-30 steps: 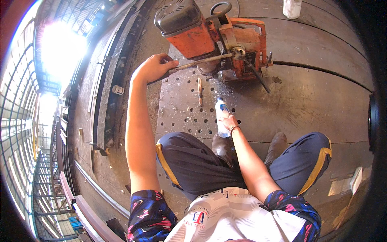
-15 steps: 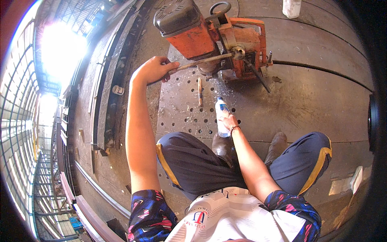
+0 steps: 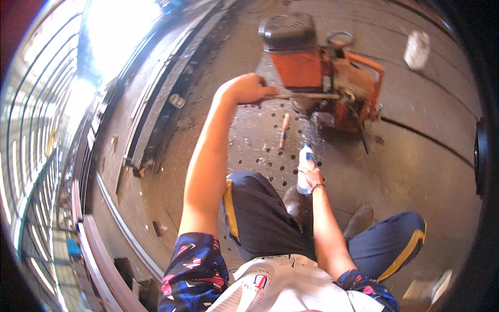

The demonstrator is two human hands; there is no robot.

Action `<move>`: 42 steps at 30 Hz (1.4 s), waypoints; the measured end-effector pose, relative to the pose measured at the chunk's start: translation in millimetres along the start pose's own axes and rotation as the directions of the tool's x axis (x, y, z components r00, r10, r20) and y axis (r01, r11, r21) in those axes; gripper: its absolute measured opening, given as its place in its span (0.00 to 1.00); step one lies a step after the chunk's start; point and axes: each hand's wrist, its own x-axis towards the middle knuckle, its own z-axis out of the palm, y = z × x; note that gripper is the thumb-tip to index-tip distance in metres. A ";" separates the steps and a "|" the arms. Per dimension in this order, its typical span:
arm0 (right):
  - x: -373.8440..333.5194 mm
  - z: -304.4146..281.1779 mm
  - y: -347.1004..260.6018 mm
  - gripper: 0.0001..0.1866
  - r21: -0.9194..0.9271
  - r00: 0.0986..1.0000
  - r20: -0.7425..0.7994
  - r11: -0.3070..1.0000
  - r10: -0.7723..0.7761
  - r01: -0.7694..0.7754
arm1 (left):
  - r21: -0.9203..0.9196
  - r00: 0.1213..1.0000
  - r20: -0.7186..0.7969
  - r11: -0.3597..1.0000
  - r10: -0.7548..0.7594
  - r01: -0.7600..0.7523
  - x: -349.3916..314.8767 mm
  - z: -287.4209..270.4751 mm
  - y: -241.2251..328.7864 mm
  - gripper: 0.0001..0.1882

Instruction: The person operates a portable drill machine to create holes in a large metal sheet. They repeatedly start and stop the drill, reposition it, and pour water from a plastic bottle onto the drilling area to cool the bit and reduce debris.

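An orange and black magnetic drill (image 3: 296, 67) stands on a steel plate with many drilled holes (image 3: 270, 161), in front of me. My left hand (image 3: 249, 89) is closed around the outer end of the drill's feed handle (image 3: 314, 96), a long rod running to the hub on its right side. My right hand (image 3: 313, 176) grips a clear plastic water bottle (image 3: 306, 156) with a blue label, held tilted between my knees and the drill. On the plate beneath the handle lies a thin brownish stick (image 3: 284, 131). Metal shavings are scattered around the drill's base.
A whitish container (image 3: 417, 50) stands at the far right. From the drill's right side a black cable (image 3: 426, 139) runs across the plate. Long steel beams (image 3: 156, 104) lie on the left, with a small white cup (image 3: 177, 100) near them. My boots rest on the plate.
The view has swung, so the drill and both hands appear further right and lower, and the picture is blurred. Both hands keep their holds on the handle and the bottle.
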 end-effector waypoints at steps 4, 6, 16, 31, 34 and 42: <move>13.1 2.3 15.6 0.29 0.010 0.983 -0.133 0.992 0.125 -0.125 | 0.014 0.998 0.040 0.998 -0.056 0.056 -5.1 -3.5 9.7 0.34; 32.5 6.0 42.2 0.26 0.059 0.989 -0.124 0.996 0.079 -0.072 | 0.033 1.000 0.011 0.999 -0.024 0.023 -1.1 -0.4 5.2 0.34; 55.3 4.1 69.6 0.22 0.017 0.983 -0.139 0.993 0.118 -0.117 | 0.057 0.998 -0.032 0.996 -0.060 0.061 3.0 5.4 6.3 0.31; 31.2 14.2 49.0 0.28 0.104 0.985 -0.041 0.982 0.165 -0.160 | -0.001 0.995 0.012 0.996 -0.094 0.094 -10.6 4.4 -4.9 0.32; 36.8 -0.5 49.8 0.30 0.055 0.986 -0.098 0.990 0.134 -0.129 | 0.006 0.998 -0.023 0.998 -0.054 0.055 -5.7 1.1 8.5 0.32; 24.8 -0.3 33.1 0.29 0.063 0.978 -0.084 0.980 0.192 -0.187 | 0.000 0.998 -0.003 0.998 -0.058 0.058 -2.8 1.5 7.8 0.34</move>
